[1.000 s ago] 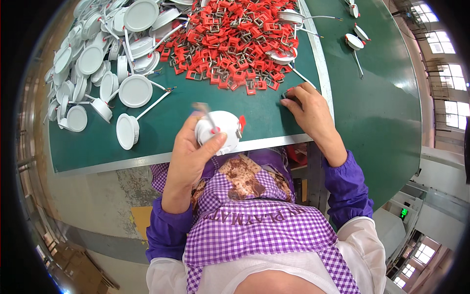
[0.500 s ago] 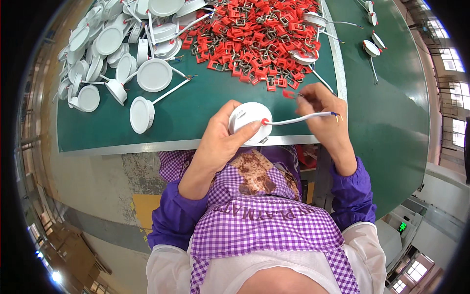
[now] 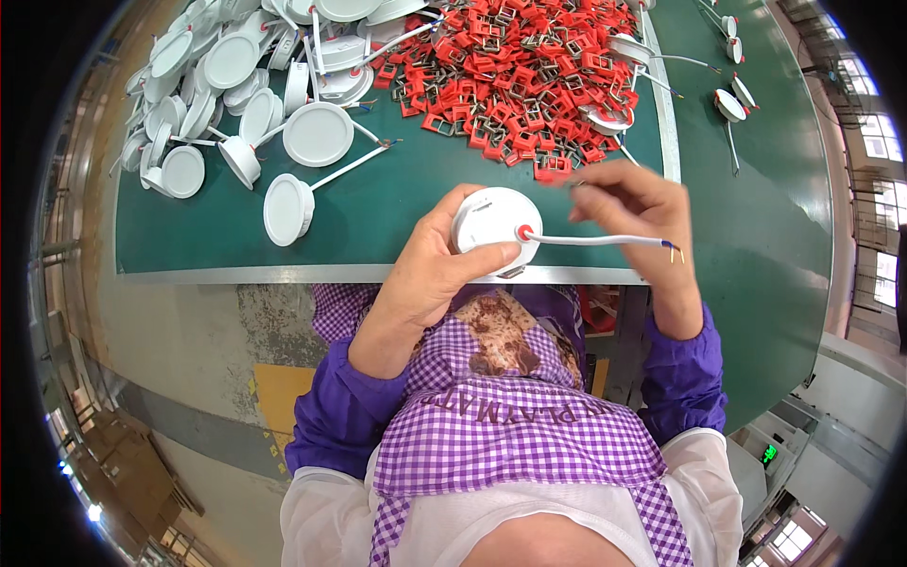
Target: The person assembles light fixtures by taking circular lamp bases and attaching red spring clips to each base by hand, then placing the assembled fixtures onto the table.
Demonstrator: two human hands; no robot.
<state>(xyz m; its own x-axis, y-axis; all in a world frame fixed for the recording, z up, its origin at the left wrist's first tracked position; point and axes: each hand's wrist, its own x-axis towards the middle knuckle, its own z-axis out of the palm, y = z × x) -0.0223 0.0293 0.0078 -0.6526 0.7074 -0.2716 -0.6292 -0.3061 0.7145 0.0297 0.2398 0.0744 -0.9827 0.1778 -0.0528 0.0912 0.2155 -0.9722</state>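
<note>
My left hand grips a round white downlight above the table's front edge, thumb across its back. From a red grommet on the lamp, a white cable runs right to bare coloured wire ends, passing just below the right fingers. Close by on the right, my right hand pinches a red clip with a metal spring part; motion blurs the clip and fingertips. A small metal piece shows at the lamp's lower edge. The clip and the lamp are apart.
A heap of red clips with metal springs lies beyond my hands on the green table. White downlights are piled at the far left, one lamp nearer me. A pale strip divides off the right side, where several more lamps lie.
The downlight and both hands have shifted slightly right in the picture. The table's contents have also shifted right and upward in the view. My right hand still pinches the red clip.
</note>
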